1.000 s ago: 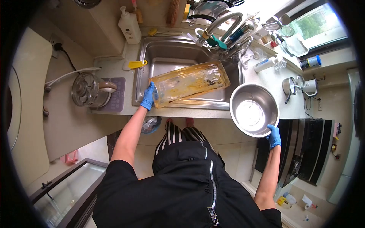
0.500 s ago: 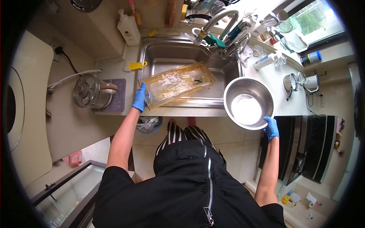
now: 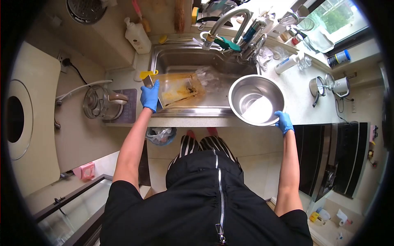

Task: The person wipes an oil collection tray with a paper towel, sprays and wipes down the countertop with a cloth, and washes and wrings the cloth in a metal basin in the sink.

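Note:
In the sink, a long clear tray with yellow-brown stains is tipped up on its side. My left hand, in a blue glove, grips its near left end, and brownish liquid spreads at its right side. A round stainless steel basin is over the sink's right front corner and the counter edge. My right hand, also blue-gloved, is closed on the basin's rim at the lower right. The basin's inside looks shiny, with a bright reflection at the bottom.
The faucet arches over the back of the sink. A yellow-handled scraper lies left of it, near a glass kettle and a white pump bottle. A bagged bin stands below the counter.
The tray has gone from lying nearly flat to tipped up, and liquid has run out to its right. The basin and my right hand have shifted left and toward the sink's back.

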`<move>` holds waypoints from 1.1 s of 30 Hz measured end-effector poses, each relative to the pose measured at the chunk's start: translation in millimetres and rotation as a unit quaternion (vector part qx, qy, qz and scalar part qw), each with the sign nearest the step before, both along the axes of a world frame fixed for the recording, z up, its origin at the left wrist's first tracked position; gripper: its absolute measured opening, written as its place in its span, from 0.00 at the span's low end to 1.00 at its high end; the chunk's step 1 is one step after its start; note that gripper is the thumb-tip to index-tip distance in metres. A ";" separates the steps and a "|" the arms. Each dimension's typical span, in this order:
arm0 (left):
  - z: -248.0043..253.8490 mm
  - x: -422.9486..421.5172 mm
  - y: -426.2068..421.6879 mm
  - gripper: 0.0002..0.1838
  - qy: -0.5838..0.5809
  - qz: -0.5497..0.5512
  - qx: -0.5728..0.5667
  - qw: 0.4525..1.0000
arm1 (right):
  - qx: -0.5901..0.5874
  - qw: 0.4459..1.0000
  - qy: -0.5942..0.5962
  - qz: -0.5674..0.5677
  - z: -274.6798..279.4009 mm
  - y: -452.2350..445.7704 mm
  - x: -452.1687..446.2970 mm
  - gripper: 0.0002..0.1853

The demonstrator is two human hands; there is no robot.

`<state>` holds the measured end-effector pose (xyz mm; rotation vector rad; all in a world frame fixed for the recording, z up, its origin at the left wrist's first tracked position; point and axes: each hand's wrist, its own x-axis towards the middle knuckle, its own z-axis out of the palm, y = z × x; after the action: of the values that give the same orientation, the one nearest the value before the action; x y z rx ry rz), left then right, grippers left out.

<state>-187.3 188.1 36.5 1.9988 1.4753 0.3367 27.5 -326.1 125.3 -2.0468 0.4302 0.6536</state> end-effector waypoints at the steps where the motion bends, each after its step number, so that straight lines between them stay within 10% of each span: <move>1: 20.9 2.8 -11.5 0.40 0.008 -0.020 0.031 0.999 | -0.007 1.000 0.001 0.006 -7.3 2.1 6.4 0.13; 15: 102.9 10.1 -108.7 0.33 -0.029 -0.251 0.335 0.908 | -0.034 0.992 -0.038 0.115 -40.2 51.8 81.6 0.15; 33: 102.5 -8.3 -131.7 0.36 -0.040 -0.391 0.405 0.825 | -0.052 0.975 -0.073 0.203 -55.9 54.5 107.0 0.17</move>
<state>-195.6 56.5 139.0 2.9901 0.3121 0.7426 134.5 -271.6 69.4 -2.2892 -0.0473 0.7251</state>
